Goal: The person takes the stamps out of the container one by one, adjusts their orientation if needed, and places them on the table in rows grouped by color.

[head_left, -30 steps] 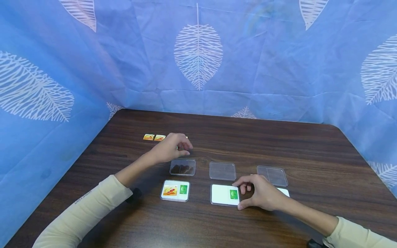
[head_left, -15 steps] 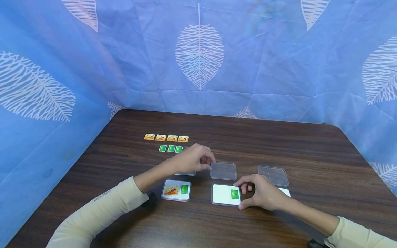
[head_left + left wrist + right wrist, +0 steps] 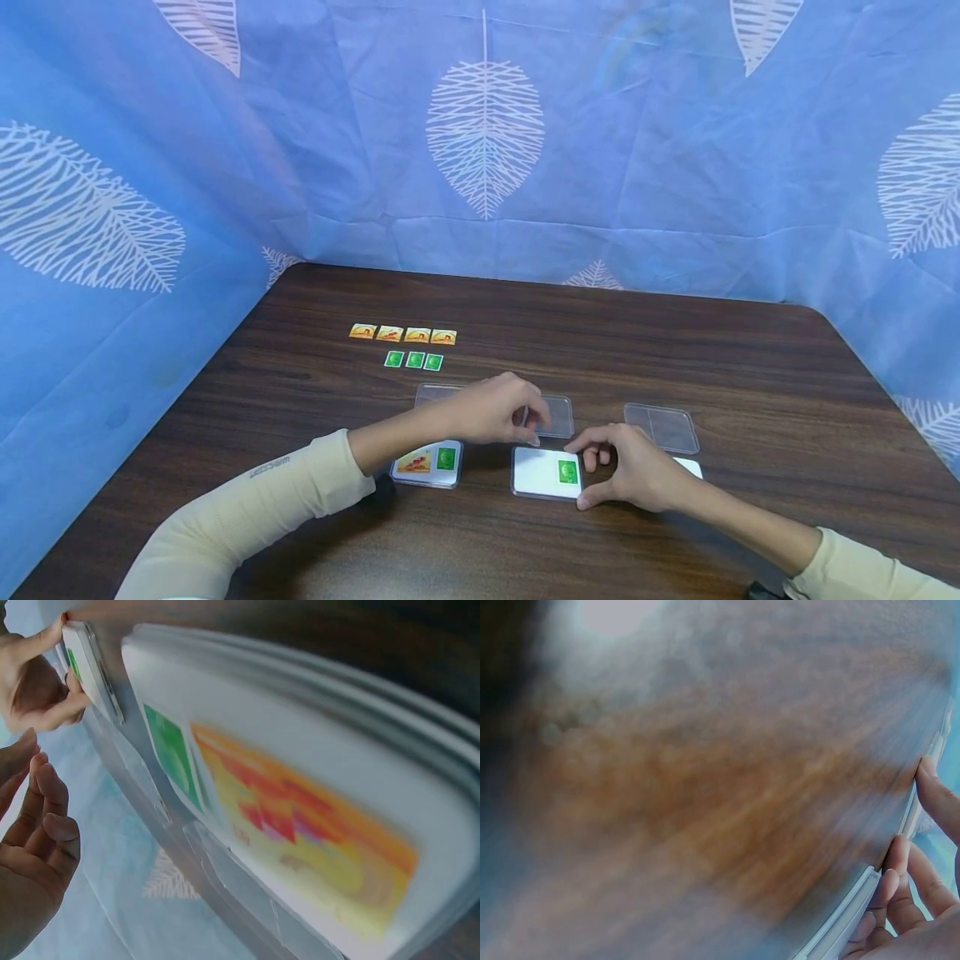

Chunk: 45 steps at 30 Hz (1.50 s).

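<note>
My right hand (image 3: 628, 468) grips the near and far right corners of a flat clear case (image 3: 534, 473) between thumb and index finger. Its white insert bears a green stamp (image 3: 567, 472) at the right. Over the gap between this case and the left one hovers my left hand (image 3: 498, 410), fingers curled. In the left wrist view its thumb and fingertips (image 3: 43, 766) come together; I cannot tell whether something thin is between them. The left case (image 3: 300, 802) holds a green stamp (image 3: 174, 754) beside an orange-yellow one (image 3: 300, 825); my left forearm partly covers it in the head view.
Clear lids (image 3: 662, 427) lie behind the cases, two partly covered by my left arm and hand. Farther back left are rows of orange-yellow stamps (image 3: 390, 334) and green stamps (image 3: 414, 360). A third white case (image 3: 688, 467) is mostly hidden behind my right hand.
My left hand has moved right and nearer, from the stamp rows to above the cases, uncovering the green stamps. My right hand stays at the middle case.
</note>
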Available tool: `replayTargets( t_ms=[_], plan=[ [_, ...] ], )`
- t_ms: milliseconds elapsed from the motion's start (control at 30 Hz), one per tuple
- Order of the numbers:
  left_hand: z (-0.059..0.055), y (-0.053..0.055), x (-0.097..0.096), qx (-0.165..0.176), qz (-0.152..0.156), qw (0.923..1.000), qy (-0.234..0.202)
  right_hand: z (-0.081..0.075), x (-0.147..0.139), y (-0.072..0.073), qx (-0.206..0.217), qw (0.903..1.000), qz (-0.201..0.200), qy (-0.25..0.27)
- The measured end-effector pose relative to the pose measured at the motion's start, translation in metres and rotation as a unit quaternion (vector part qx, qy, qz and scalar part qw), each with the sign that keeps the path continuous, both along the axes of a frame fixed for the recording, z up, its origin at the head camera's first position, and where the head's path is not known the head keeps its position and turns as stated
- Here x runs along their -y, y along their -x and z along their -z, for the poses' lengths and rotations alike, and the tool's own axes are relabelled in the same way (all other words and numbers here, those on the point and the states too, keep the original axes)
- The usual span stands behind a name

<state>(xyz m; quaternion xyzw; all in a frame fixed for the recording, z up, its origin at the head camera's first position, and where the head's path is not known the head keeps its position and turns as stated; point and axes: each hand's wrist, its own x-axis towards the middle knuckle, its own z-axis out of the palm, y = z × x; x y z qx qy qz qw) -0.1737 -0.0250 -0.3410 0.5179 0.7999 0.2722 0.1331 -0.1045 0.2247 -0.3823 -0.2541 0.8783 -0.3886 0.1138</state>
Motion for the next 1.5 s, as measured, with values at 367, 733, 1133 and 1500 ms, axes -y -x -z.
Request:
replayTargets(
  t_ms=[367, 733, 1133, 1500],
  plan=[
    [0.005, -0.012, -0.013, 0.01, 0.02, 0.9996, 0.014, 0.001, 0.0, 0.0, 0.002, 0.9999, -0.006, 0.009],
    [0.015, -0.017, -0.023, 0.037, 0.0, 0.9991, 0.022, 0.0, -0.001, 0.001, 0.005, 0.9998, -0.007, 0.016],
    [0.025, -0.017, -0.034, 0.036, -0.019, 0.9966, 0.071, 0.0, -0.001, 0.001, 0.001, 0.9999, -0.009, 0.012],
    [0.027, -0.019, -0.038, 0.003, -0.02, 0.9964, 0.082, 0.001, -0.001, 0.0, -0.005, 0.9998, -0.013, 0.015]
  ],
)
